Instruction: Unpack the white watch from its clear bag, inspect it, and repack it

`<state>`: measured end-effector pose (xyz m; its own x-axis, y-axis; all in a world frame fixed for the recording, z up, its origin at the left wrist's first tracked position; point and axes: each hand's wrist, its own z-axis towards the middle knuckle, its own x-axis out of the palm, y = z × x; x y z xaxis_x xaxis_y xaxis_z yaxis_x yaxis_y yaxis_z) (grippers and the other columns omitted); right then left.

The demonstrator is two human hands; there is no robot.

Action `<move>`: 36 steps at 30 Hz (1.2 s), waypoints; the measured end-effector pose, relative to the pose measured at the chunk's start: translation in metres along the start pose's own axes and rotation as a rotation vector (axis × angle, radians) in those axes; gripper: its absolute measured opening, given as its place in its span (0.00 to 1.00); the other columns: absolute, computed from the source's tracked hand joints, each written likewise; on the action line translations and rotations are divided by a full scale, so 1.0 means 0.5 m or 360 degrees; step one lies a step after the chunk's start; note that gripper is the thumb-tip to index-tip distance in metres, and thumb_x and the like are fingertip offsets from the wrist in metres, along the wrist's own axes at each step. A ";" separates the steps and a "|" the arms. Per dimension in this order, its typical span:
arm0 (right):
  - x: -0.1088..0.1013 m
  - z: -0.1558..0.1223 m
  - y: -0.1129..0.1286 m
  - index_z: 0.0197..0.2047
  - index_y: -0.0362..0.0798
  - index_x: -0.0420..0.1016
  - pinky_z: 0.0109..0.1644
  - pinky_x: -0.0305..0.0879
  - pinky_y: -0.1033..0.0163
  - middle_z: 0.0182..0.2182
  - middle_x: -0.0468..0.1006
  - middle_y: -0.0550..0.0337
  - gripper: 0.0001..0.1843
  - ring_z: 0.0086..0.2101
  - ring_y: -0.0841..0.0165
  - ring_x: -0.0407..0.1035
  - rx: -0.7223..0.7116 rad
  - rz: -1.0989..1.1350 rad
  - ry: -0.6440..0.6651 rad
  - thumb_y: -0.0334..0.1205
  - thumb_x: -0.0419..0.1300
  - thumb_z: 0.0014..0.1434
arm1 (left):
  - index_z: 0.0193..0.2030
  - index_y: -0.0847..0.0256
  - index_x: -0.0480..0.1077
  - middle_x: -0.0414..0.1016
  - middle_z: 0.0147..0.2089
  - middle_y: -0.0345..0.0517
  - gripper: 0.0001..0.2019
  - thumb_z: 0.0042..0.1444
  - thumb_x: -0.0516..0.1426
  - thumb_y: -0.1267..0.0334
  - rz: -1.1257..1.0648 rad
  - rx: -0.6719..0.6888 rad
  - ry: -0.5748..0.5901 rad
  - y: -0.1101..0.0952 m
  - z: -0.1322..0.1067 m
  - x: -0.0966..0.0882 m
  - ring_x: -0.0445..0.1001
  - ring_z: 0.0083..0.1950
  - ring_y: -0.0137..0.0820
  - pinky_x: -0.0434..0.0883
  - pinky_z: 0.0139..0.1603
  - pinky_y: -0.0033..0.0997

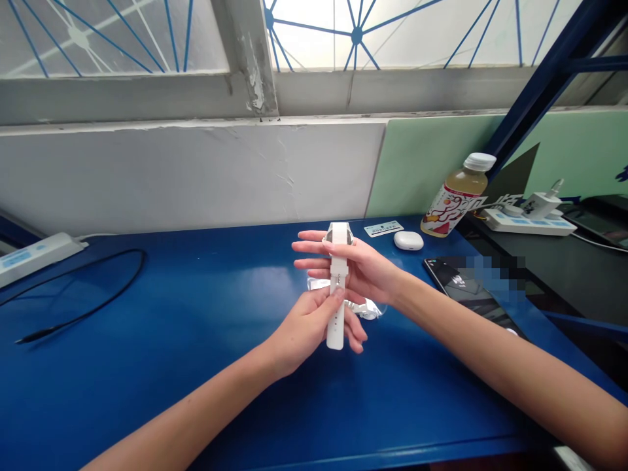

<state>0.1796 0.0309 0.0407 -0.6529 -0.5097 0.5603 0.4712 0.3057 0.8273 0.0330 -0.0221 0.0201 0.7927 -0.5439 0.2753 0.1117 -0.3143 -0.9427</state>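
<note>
scene: head view, blue table against a white wall, windows across the top of the frame
left hand: centre of frame, just below the right hand, fingers curled around the lower strap, thumb pressed on the front of it; grasping the white watch
right hand: centre, slightly right, fingers stretched out flat and pointing to frame left; watch lies across them, not clenched; thumb sits by the case, cannot tell if it presses
white watch: mid-frame, held upright between both hands, above the table, not touching it
case: top end of the watch, over the right hand's fingers
strap: white, hangs straight down, its tip below the left thumb
plastic wrap: clear, crumpled, on the table right under the hands
earbud case: white, on the table, upper right of the hands, apart from them
card: small, white with blue, flat, just left of the earbud case
bottle: orange drink, white cap, tilted, right upper part of frame by the green panel
phone: dark, flat, right of the right wrist, partly blurred
right power strip: white, far right, a plug in it
left power strip: white, left edge
black cable: loops over the table at left, well apart from the hands
</note>
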 end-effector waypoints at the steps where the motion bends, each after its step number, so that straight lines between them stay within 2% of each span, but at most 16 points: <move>1: 0.000 0.000 0.000 0.55 0.46 0.74 0.55 0.72 0.58 0.57 0.77 0.50 0.17 0.49 0.63 0.77 0.0003 -0.0015 0.0007 0.36 0.60 0.64 | 0.41 0.66 0.72 0.78 0.27 0.46 0.21 0.67 0.52 0.47 0.0012 0.0000 -0.0017 -0.001 0.000 0.000 0.76 0.25 0.29 0.74 0.37 0.31; 5: 0.001 -0.001 -0.003 0.54 0.46 0.75 0.57 0.71 0.56 0.56 0.78 0.48 0.17 0.50 0.62 0.76 -0.0002 -0.0086 0.0017 0.38 0.61 0.63 | 0.42 0.65 0.70 0.79 0.27 0.47 0.21 0.65 0.54 0.45 -0.0013 -0.0004 -0.0030 0.000 -0.001 0.000 0.76 0.25 0.30 0.74 0.35 0.31; 10: 0.003 -0.002 -0.008 0.55 0.48 0.76 0.56 0.71 0.54 0.54 0.79 0.49 0.18 0.45 0.64 0.78 0.0015 -0.0221 -0.0030 0.41 0.63 0.62 | 0.41 0.64 0.70 0.79 0.27 0.47 0.20 0.66 0.54 0.45 -0.0045 0.0001 0.0002 0.002 -0.001 0.002 0.78 0.26 0.31 0.73 0.34 0.30; 16: 0.001 -0.003 -0.009 0.55 0.47 0.75 0.57 0.70 0.56 0.55 0.78 0.50 0.17 0.48 0.64 0.76 -0.0016 -0.0238 0.0056 0.36 0.62 0.62 | 0.41 0.65 0.70 0.79 0.28 0.48 0.20 0.66 0.53 0.46 -0.0014 -0.0012 0.0026 0.004 -0.002 0.004 0.79 0.27 0.32 0.73 0.36 0.32; 21: -0.004 -0.004 -0.005 0.57 0.49 0.74 0.54 0.71 0.59 0.53 0.80 0.53 0.20 0.44 0.68 0.77 -0.0032 -0.0202 0.0078 0.34 0.63 0.61 | 0.43 0.65 0.68 0.80 0.29 0.49 0.19 0.67 0.53 0.47 -0.0032 -0.0031 0.0035 0.004 -0.002 0.002 0.79 0.27 0.33 0.74 0.36 0.32; 25: -0.007 0.000 -0.008 0.57 0.51 0.73 0.52 0.73 0.61 0.47 0.82 0.57 0.22 0.42 0.68 0.78 -0.0069 -0.0155 0.0059 0.33 0.65 0.59 | 0.42 0.65 0.69 0.80 0.29 0.49 0.19 0.67 0.54 0.48 -0.0030 -0.0029 0.0014 0.006 0.000 -0.002 0.79 0.28 0.32 0.73 0.37 0.32; 28: -0.007 0.006 -0.007 0.55 0.52 0.73 0.43 0.75 0.65 0.42 0.82 0.60 0.23 0.39 0.70 0.78 -0.0161 -0.0103 -0.0091 0.31 0.66 0.56 | 0.43 0.67 0.70 0.80 0.30 0.50 0.22 0.64 0.55 0.45 -0.0118 0.0028 0.0061 0.003 0.000 -0.004 0.79 0.29 0.34 0.74 0.39 0.35; 31: -0.007 0.014 0.003 0.49 0.50 0.74 0.28 0.67 0.72 0.35 0.81 0.63 0.20 0.26 0.76 0.71 -0.0335 -0.0041 -0.0465 0.28 0.66 0.52 | 0.51 0.68 0.69 0.81 0.37 0.56 0.32 0.60 0.55 0.36 -0.0321 0.0098 0.0219 -0.002 -0.003 -0.003 0.80 0.34 0.39 0.74 0.42 0.39; 33: -0.007 0.018 0.013 0.45 0.49 0.73 0.23 0.61 0.72 0.31 0.79 0.63 0.14 0.22 0.78 0.64 -0.0442 0.0041 -0.0701 0.33 0.65 0.54 | 0.58 0.67 0.66 0.80 0.45 0.61 0.37 0.57 0.56 0.34 -0.0348 0.0156 0.0210 -0.005 -0.005 0.000 0.81 0.40 0.42 0.74 0.44 0.40; 34: -0.007 0.020 0.018 0.43 0.48 0.73 0.23 0.61 0.71 0.30 0.79 0.62 0.11 0.21 0.77 0.63 -0.0477 0.0096 -0.0760 0.39 0.64 0.56 | 0.61 0.66 0.63 0.78 0.49 0.62 0.38 0.56 0.58 0.36 -0.0316 0.0189 0.0150 -0.006 -0.005 0.001 0.81 0.43 0.43 0.74 0.44 0.40; 36: -0.005 0.021 0.024 0.42 0.46 0.72 0.25 0.63 0.68 0.30 0.78 0.59 0.14 0.22 0.74 0.64 -0.0521 0.0182 -0.0766 0.48 0.58 0.60 | 0.63 0.65 0.62 0.76 0.54 0.63 0.35 0.58 0.61 0.42 -0.0212 0.0246 -0.0018 -0.007 -0.003 0.003 0.80 0.46 0.44 0.74 0.45 0.40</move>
<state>0.1807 0.0442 0.0495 -0.7467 -0.0429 0.6638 0.6629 0.0344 0.7479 0.0330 -0.0228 0.0239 0.7714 -0.4966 0.3980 0.3058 -0.2592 -0.9161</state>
